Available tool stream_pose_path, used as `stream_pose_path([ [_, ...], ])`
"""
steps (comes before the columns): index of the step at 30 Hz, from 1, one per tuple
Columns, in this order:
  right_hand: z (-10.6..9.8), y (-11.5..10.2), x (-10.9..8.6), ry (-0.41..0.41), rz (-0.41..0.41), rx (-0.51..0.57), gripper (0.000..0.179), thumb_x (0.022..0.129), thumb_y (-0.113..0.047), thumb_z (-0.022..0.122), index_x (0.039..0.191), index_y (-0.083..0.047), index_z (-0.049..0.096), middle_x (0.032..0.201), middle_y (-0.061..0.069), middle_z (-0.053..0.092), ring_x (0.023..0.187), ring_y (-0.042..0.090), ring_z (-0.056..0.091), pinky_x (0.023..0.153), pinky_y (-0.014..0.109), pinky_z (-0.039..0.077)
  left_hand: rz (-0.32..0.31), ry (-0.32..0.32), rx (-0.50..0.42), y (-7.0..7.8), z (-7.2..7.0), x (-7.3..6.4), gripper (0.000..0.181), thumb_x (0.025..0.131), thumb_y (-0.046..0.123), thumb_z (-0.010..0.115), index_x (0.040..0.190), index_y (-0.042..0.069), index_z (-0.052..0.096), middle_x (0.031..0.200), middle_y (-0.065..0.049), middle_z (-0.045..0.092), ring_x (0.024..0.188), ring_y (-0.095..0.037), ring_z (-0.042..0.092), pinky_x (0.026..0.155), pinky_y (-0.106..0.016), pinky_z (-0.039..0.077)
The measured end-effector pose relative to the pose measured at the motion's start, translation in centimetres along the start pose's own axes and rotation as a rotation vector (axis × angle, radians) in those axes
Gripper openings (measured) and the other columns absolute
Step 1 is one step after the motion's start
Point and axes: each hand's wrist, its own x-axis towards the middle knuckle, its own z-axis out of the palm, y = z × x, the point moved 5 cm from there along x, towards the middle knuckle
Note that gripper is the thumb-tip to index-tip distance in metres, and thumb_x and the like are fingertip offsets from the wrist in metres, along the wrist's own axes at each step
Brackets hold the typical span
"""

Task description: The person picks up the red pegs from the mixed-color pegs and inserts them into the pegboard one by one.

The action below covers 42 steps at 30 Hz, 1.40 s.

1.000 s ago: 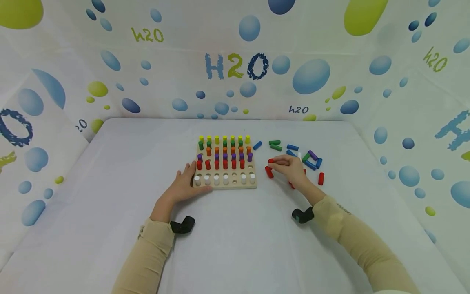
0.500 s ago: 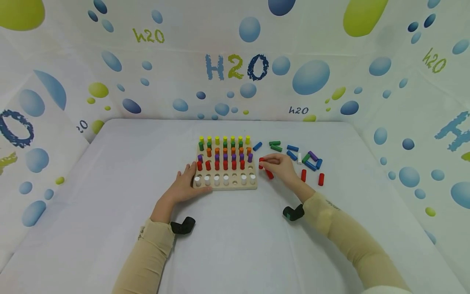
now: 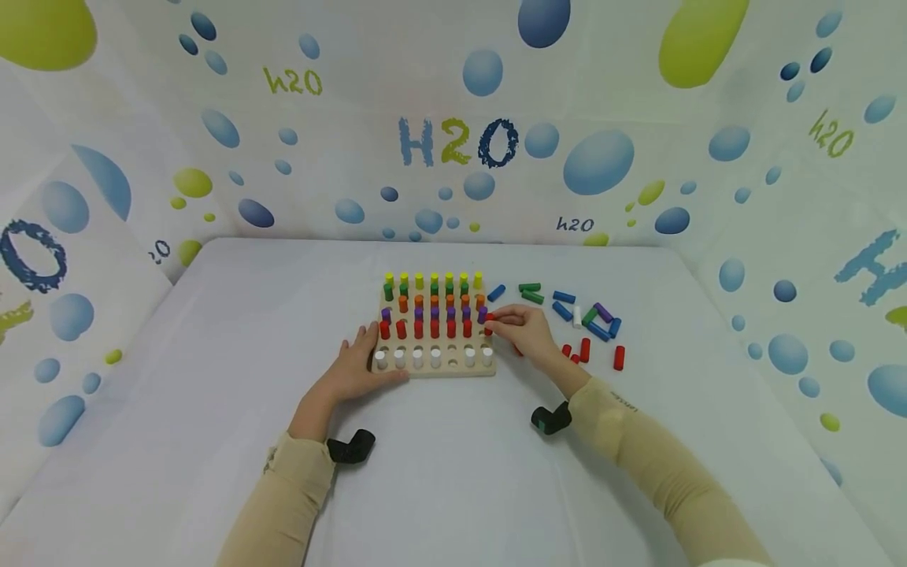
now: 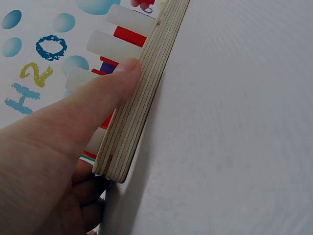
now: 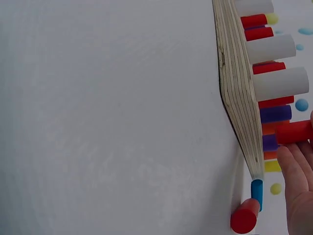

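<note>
A wooden peg board (image 3: 439, 372) carries rows of upright pegs in yellow, green, orange, purple, red and white. My left hand (image 3: 352, 368) rests at its near left corner, fingers along the left side; in the left wrist view the straight thumb (image 4: 128, 68) lies on the front edge. Between thumb and fingertips my right hand (image 3: 531, 335) pinches a red peg (image 3: 489, 324), held upright over the right end of the red row. The right wrist view shows this red peg (image 5: 293, 132) beside the purple pegs, part of the hand cut off by the frame.
Loose pegs lie right of the board: a blue peg (image 3: 497, 293) near its far corner, green pegs (image 3: 531, 292), a white peg (image 3: 577, 316), a purple peg (image 3: 603, 312) and several red ones, such as the red peg (image 3: 620, 357) farthest right. A patterned backdrop (image 3: 354, 157) surrounds the table.
My right hand has carried the red peg leftward from among the loose pegs to the board's right edge. The left hand has stayed at the board's corner. The head view has tilted slightly up.
</note>
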Motion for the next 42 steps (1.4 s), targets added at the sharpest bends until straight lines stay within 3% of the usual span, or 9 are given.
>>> stream_pose_path([
  [2, 0.20, 0.10, 0.00, 0.002, -0.005, 0.003, 0.026, 0.083, -0.018, 0.069, 0.103, -0.003, 0.065, 0.097, 0.010, 0.068, 0.071, 0.015, 0.059, 0.042, 0.018, 0.033, 0.007, 0.004, -0.007, -0.01, 0.07, -0.09, 0.110, 0.073, 0.056, 0.067, 0.145, -0.002, 0.007, 0.150, -0.021, 0.011, 0.138, -0.033, 0.001, 0.110, -0.048, -0.004],
  [4, 0.33, 0.15, 0.06, 0.000, -0.018, 0.008, 0.027, 0.083, -0.017, 0.069, 0.103, -0.001, 0.064, 0.097, 0.011, 0.068, 0.071, 0.012, 0.060, 0.043, 0.017, 0.035, 0.015, 0.009, -0.008, -0.01, 0.10, -0.14, 0.110, 0.073, 0.056, 0.067, 0.145, -0.002, 0.008, 0.150, -0.021, 0.011, 0.138, -0.033, 0.002, 0.110, -0.048, -0.004],
  [8, 0.54, 0.21, 0.30, 0.000, -0.034, 0.020, 0.028, 0.082, -0.015, 0.070, 0.103, 0.002, 0.063, 0.098, 0.012, 0.068, 0.079, 0.009, 0.063, 0.057, 0.016, 0.047, 0.021, 0.016, -0.001, -0.01, 0.08, -0.14, 0.110, 0.073, 0.057, 0.067, 0.145, -0.002, 0.008, 0.150, -0.021, 0.012, 0.138, -0.033, 0.002, 0.110, -0.048, -0.003],
  [12, 0.71, 0.20, 0.54, 0.000, -0.041, 0.016, 0.028, 0.081, -0.014, 0.070, 0.102, 0.002, 0.063, 0.098, 0.013, 0.068, 0.081, 0.010, 0.064, 0.065, 0.017, 0.050, 0.021, 0.016, 0.008, 0.01, 0.04, -0.09, 0.110, 0.073, 0.057, 0.066, 0.145, -0.002, 0.007, 0.149, -0.022, 0.011, 0.138, -0.033, 0.002, 0.110, -0.048, -0.003],
  [42, 0.88, 0.44, 0.82, 0.012, -0.022, 0.001, 0.025, 0.081, -0.011, 0.070, 0.100, 0.004, 0.063, 0.092, 0.012, 0.069, 0.071, 0.006, 0.060, 0.064, 0.015, 0.050, 0.016, 0.009, 0.014, -0.14, -0.01, 0.20, 0.111, 0.073, 0.058, 0.066, 0.145, -0.002, 0.007, 0.150, -0.021, 0.011, 0.138, -0.033, 0.002, 0.110, -0.049, -0.003],
])
